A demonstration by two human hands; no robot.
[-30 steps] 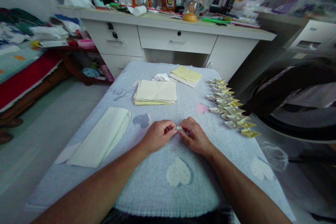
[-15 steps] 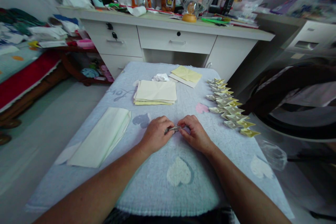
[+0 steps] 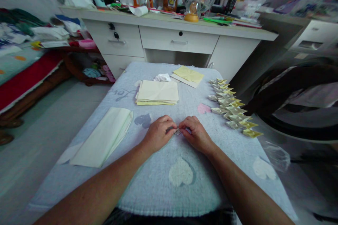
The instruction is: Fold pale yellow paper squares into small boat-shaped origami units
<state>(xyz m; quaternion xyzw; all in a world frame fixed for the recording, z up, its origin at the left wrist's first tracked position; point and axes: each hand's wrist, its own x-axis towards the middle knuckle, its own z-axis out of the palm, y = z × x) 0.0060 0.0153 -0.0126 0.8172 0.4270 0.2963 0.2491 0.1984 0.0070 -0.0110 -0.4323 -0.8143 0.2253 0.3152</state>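
Between my fingertips is a small folded paper (image 3: 177, 132), mostly hidden by the fingers. My left hand (image 3: 160, 132) pinches its left side with thumb and forefinger. On the other side, my right hand (image 3: 194, 132) pinches it the same way. Both hands rest low over the middle of the cloth-covered table (image 3: 158, 182). Several folded paper boats (image 3: 232, 109), cream and yellow, stand in rows to the right of my right hand. Beyond my hands lies a stack of cream and yellow paper sheets (image 3: 157, 91).
A long folded pale-green paper (image 3: 104, 137) lies at the left. Farther back are a crumpled white paper (image 3: 162, 77) and creased yellow sheets (image 3: 188, 74). A cluttered white desk (image 3: 179, 38) stands behind the table. At the right is a washing machine (image 3: 303, 52), with a clear plastic bag (image 3: 277, 156) by the table edge.
My fingertips have come closer together around the folded paper, and less of it shows between them, now slightly lower. The view has shifted very slightly; everything else stays in place.
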